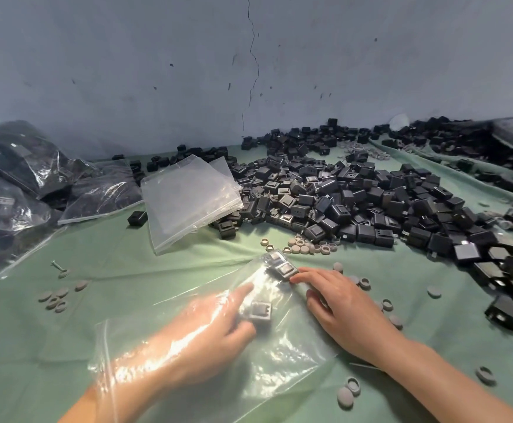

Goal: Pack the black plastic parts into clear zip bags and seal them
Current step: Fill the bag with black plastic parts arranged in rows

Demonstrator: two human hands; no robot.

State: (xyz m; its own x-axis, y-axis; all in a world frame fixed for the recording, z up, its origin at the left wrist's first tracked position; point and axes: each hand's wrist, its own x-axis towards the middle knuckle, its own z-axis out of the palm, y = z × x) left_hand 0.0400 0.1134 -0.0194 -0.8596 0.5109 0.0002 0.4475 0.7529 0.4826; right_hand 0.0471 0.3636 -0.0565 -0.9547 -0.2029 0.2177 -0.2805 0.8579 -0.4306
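Left hand (215, 328) lies inside the clear zip bag (279, 355), a black part (257, 309) between thumb and forefinger; fingertips of the right hand (340, 309) touch two bagged parts (281, 267).

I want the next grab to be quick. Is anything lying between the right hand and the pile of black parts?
Only a few small grey caps on the green cloth past the right hand; they lie low. The way to the pile of black parts looks open.
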